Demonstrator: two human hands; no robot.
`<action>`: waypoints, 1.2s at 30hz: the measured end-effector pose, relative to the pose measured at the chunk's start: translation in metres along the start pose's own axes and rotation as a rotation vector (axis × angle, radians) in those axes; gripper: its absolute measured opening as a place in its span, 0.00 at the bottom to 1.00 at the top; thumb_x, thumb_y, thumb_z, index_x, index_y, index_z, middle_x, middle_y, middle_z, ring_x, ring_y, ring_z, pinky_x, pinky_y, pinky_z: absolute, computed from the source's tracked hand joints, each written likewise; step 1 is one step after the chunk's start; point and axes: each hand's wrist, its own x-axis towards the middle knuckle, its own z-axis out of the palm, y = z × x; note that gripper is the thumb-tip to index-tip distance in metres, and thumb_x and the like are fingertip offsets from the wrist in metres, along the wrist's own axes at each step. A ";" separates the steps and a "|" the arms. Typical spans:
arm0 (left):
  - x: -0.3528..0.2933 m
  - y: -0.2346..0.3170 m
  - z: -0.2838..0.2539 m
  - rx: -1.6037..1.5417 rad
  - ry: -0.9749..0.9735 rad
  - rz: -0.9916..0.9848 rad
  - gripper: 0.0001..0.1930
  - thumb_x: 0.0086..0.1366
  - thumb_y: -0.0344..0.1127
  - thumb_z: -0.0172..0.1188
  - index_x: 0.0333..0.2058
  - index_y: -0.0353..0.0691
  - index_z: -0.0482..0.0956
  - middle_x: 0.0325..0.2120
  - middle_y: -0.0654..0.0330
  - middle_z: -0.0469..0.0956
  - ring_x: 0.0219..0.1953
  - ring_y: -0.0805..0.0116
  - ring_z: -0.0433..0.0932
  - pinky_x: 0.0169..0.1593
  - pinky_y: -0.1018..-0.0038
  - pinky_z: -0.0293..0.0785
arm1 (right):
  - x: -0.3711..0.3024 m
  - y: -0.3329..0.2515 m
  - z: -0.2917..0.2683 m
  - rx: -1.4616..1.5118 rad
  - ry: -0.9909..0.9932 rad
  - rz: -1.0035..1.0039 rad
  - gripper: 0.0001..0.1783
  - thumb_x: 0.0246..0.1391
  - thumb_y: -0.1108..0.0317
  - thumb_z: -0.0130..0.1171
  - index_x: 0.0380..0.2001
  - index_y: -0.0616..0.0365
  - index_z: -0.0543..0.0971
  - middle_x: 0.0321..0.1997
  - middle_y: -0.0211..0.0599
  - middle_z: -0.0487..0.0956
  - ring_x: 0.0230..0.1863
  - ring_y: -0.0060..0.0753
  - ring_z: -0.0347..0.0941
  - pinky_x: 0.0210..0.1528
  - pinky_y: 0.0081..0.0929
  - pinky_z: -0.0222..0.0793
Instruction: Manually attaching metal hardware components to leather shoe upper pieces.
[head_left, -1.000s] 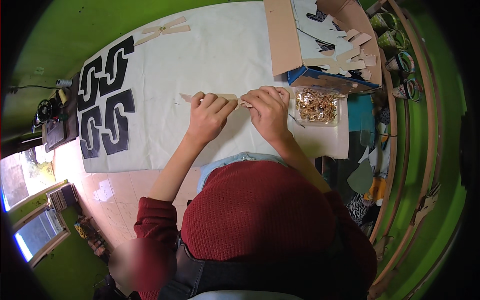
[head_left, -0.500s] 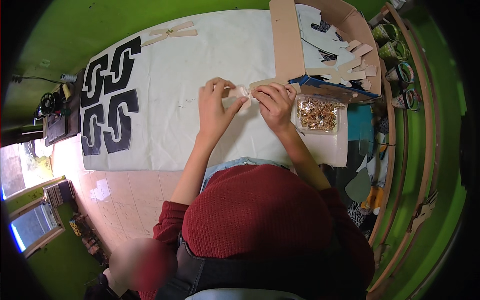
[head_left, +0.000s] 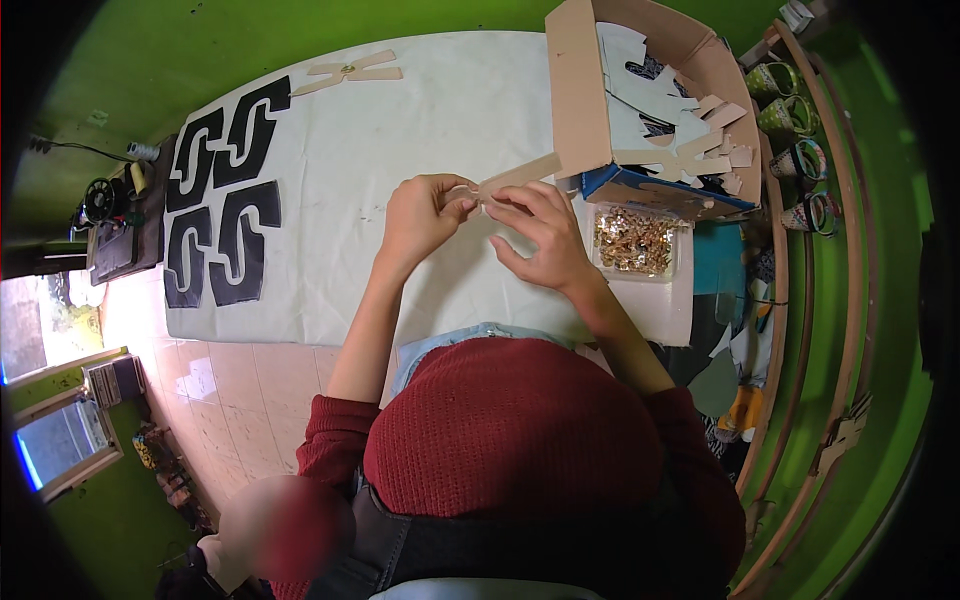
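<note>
My left hand (head_left: pixel 418 222) is closed, with thumb and fingertips pinching the near end of a flat beige strip (head_left: pixel 522 176). The strip slants up and to the right toward the cardboard box. My right hand (head_left: pixel 543 238) is beside that end. Its fingertips are at the strip, and its thumb stands well apart from the fingers. Small details between the fingertips are hidden. Right of my right hand, a clear plastic tray (head_left: pixel 598 262) holds many small gold-coloured metal pieces (head_left: pixel 632 240).
An open cardboard box (head_left: pixel 580 90) with cut scraps stands at the far right. Several black S-shaped pieces (head_left: pixel 245 235) lie on the white-covered table (head_left: pixel 400 120) at left, with a beige cross-shaped piece (head_left: pixel 350 72) behind. A sewing machine (head_left: pixel 100 205) is at the left edge.
My right thumb has moved away from its fingers. My left hand has turned and tightened its pinch, and more of the beige strip shows. The whole view has shifted slightly.
</note>
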 end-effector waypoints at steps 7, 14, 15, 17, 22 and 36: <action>-0.014 0.018 0.006 0.254 0.276 0.223 0.07 0.55 0.26 0.60 0.34 0.38 0.82 0.25 0.58 0.82 0.25 0.69 0.81 0.30 0.78 0.73 | 0.029 -0.012 -0.014 -0.215 0.028 0.005 0.14 0.46 0.65 0.63 0.39 0.49 0.79 0.47 0.26 0.76 0.52 0.32 0.68 0.56 0.36 0.56; -0.017 0.017 0.005 0.296 0.155 0.194 0.08 0.54 0.29 0.63 0.34 0.39 0.82 0.26 0.58 0.82 0.26 0.67 0.81 0.30 0.77 0.73 | 0.032 -0.006 -0.021 -0.027 -0.338 0.267 0.14 0.47 0.62 0.61 0.38 0.50 0.79 0.35 0.31 0.80 0.41 0.31 0.75 0.56 0.37 0.56; -0.018 0.017 0.005 0.297 0.154 0.192 0.08 0.54 0.29 0.63 0.34 0.39 0.82 0.26 0.58 0.82 0.26 0.67 0.81 0.30 0.77 0.73 | 0.031 -0.004 -0.019 0.069 -0.340 0.324 0.13 0.46 0.61 0.62 0.36 0.50 0.80 0.31 0.32 0.80 0.35 0.32 0.75 0.52 0.35 0.58; -0.018 0.015 0.006 0.209 0.126 0.178 0.07 0.54 0.30 0.61 0.33 0.42 0.83 0.24 0.61 0.82 0.24 0.65 0.79 0.29 0.72 0.72 | 0.030 -0.002 -0.018 0.166 -0.341 0.383 0.12 0.44 0.61 0.63 0.34 0.50 0.81 0.28 0.32 0.80 0.29 0.33 0.74 0.48 0.33 0.61; -0.019 0.015 0.007 0.102 0.093 0.145 0.08 0.54 0.30 0.61 0.33 0.40 0.83 0.22 0.57 0.81 0.23 0.65 0.79 0.29 0.72 0.72 | 0.028 -0.002 -0.018 0.032 -0.258 0.146 0.11 0.45 0.62 0.63 0.32 0.55 0.80 0.29 0.34 0.80 0.29 0.36 0.75 0.40 0.30 0.62; -0.020 0.014 -0.001 -0.131 -0.020 0.097 0.11 0.49 0.33 0.63 0.32 0.34 0.83 0.21 0.53 0.80 0.22 0.70 0.78 0.31 0.74 0.73 | 0.038 -0.014 -0.029 0.242 -0.347 0.446 0.10 0.45 0.69 0.63 0.32 0.62 0.80 0.28 0.42 0.81 0.28 0.32 0.78 0.33 0.24 0.70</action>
